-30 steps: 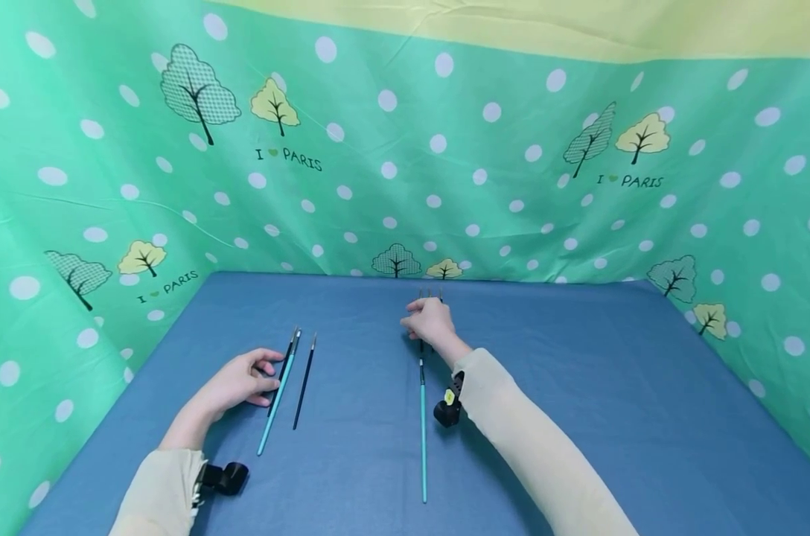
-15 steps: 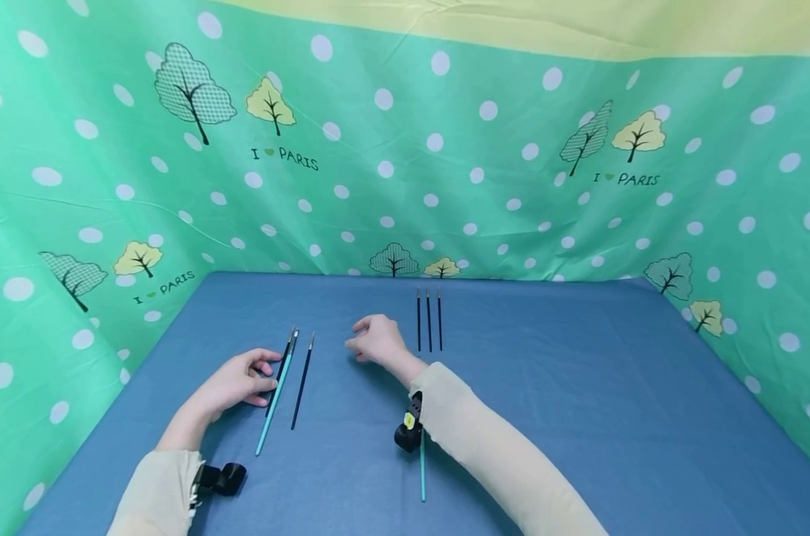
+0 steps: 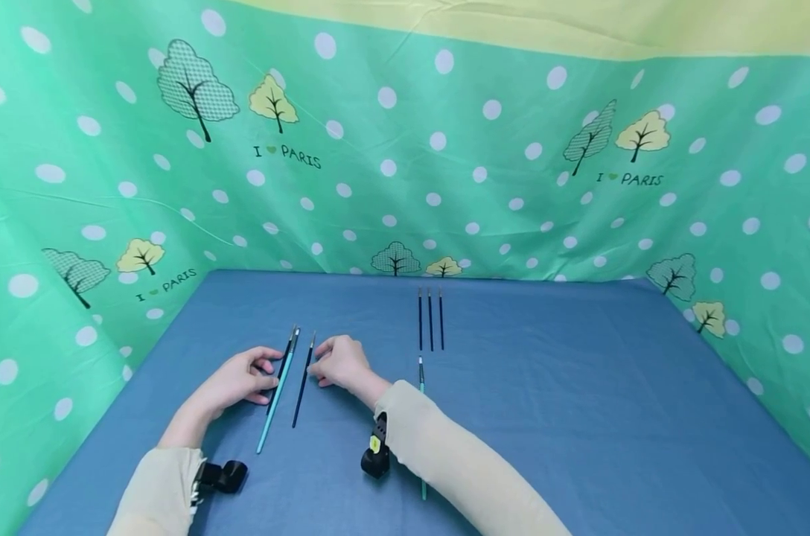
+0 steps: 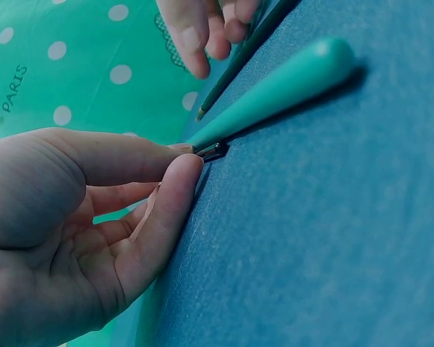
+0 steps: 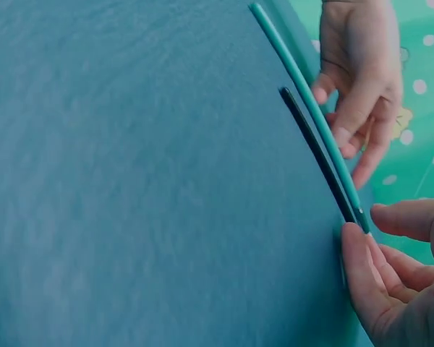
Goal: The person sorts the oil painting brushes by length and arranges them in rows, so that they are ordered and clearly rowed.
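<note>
My left hand point(image 3: 240, 381) rests at a pair of paintbrushes on the left of the table, a teal paintbrush point(image 3: 271, 417) lying beside and partly over a dark one point(image 3: 285, 359). In the left wrist view, its thumb and index finger pinch the dark paintbrush point(image 4: 214, 152) near its butt, close under the teal handle. My right hand point(image 3: 343, 363) is at another dark paintbrush point(image 3: 301, 398) just right of that pair. In the right wrist view, its thumb stands apart from the fingers point(image 5: 360, 271), which are right at this brush's lower-right end.
Three dark paintbrushes point(image 3: 431, 320) lie parallel at the back of the blue table point(image 3: 579, 417). Below them lies a teal paintbrush point(image 3: 421, 371), partly hidden by the right sleeve point(image 3: 458, 454). A green dotted curtain point(image 3: 485, 149) surrounds the table.
My right hand has moved left, from the three dark paintbrushes at the back to the single dark paintbrush beside the left pair. My left hand has stayed in place.
</note>
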`<move>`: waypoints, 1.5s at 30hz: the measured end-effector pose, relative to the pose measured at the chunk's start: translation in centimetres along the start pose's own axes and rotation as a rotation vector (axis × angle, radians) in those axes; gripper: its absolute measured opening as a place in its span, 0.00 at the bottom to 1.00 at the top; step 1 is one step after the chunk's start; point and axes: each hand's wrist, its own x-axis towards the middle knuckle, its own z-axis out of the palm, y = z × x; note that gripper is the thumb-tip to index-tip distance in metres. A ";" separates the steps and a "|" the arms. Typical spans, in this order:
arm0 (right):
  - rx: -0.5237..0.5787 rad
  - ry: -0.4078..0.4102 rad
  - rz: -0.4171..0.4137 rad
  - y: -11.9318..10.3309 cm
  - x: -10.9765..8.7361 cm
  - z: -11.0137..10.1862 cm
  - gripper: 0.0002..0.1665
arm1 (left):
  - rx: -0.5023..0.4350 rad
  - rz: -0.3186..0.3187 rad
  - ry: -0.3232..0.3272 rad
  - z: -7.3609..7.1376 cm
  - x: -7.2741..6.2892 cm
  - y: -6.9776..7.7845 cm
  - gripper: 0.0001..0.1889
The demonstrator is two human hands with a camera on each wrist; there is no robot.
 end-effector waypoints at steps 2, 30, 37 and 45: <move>-0.034 0.018 0.008 -0.1 0.0 0.4 0.16 | -0.001 0.000 -0.003 0.0 0.0 0.0 0.27; -0.401 0.125 0.003 -1.1 0.3 1.8 0.15 | -0.003 0.014 -0.008 -0.2 -0.1 0.0 0.27; -0.134 0.094 0.063 -0.4 0.7 1.3 0.12 | 0.001 0.011 -0.002 -0.2 -0.1 0.1 0.27; 0.035 0.074 0.086 -0.2 0.9 0.8 0.13 | 0.002 0.015 -0.006 -0.2 0.0 0.0 0.28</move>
